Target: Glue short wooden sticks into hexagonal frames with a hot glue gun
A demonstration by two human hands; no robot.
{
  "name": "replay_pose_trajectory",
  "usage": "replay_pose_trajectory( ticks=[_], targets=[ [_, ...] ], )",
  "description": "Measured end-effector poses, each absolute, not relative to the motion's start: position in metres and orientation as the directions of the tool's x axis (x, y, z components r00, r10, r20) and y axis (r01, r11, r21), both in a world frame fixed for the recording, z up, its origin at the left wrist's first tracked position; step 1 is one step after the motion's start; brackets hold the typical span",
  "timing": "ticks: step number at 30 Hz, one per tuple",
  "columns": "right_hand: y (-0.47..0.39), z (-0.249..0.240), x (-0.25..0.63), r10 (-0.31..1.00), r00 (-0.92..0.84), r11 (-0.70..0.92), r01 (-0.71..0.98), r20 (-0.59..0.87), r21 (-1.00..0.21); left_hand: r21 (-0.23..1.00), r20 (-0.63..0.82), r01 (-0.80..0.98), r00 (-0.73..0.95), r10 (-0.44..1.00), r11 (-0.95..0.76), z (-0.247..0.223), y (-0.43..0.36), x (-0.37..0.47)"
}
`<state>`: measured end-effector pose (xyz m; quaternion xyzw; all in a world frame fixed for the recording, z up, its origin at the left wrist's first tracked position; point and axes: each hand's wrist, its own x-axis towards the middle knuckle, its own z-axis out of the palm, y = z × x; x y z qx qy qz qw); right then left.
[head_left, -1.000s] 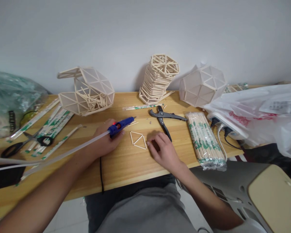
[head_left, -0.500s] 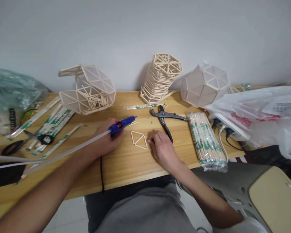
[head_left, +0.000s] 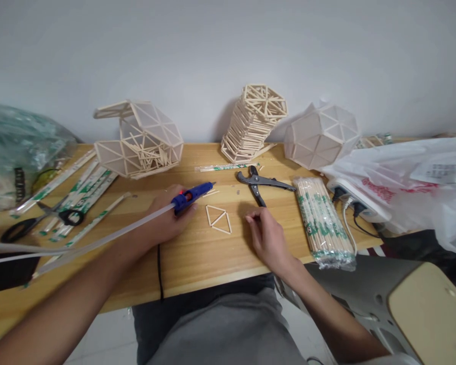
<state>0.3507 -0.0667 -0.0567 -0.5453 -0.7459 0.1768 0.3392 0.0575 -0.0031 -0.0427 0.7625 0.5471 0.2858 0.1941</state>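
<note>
My left hand (head_left: 171, 218) is wrapped round a blue hot glue gun (head_left: 192, 197), its nozzle pointing right and a long translucent glue stick (head_left: 125, 230) trailing from its back. A red light glows on the gun. To the right of the nozzle lies a small flat frame of cut sticks (head_left: 218, 219), two triangles sharing one stick. My right hand (head_left: 268, 233) is apart from this frame, fingers curled and thumb and fingertips pinched together; whether anything small is between them is hidden. Just beyond it lies a black-handled cutter (head_left: 256, 185), jaws open. Loose cut sticks (head_left: 212, 192) lie by the nozzle.
Along the wall stand a stick-framed bowl (head_left: 140, 144) holding cut sticks, a tall stack of stick hexagons (head_left: 251, 124) and a covered polyhedron (head_left: 321, 137). Scissors (head_left: 41, 220) and wrapped chopsticks (head_left: 85, 195) lie left. A chopstick pack (head_left: 323, 218), power strip (head_left: 359, 200) and plastic bag (head_left: 406, 177) lie right.
My right hand has drawn back to the right, away from the stick frame, its fingers now pinched higher. My left hand and the glue gun have stayed nearly still.
</note>
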Motion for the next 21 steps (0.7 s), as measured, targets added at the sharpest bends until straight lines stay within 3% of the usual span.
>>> replay_pose_trajectory(
  ticks=[7,12,21],
  targets=[
    [-0.068,-0.048,0.355,0.95,-0.154,0.302,0.665,0.27,-0.683,0.613,0.225,0.724,0.226,0.948,-0.318,-0.042,-0.004,0.059],
    [-0.063,-0.049,0.35,0.934,-0.25,0.356,0.629,0.253,-0.692,0.623,0.208,0.717,0.233,0.95,-0.312,-0.041,-0.004,0.059],
    [-0.058,-0.048,0.345,0.854,-0.471,0.52,0.768,0.222,-0.374,0.623,0.221,0.71,0.245,0.944,-0.33,-0.039,-0.004,0.06]
  ],
)
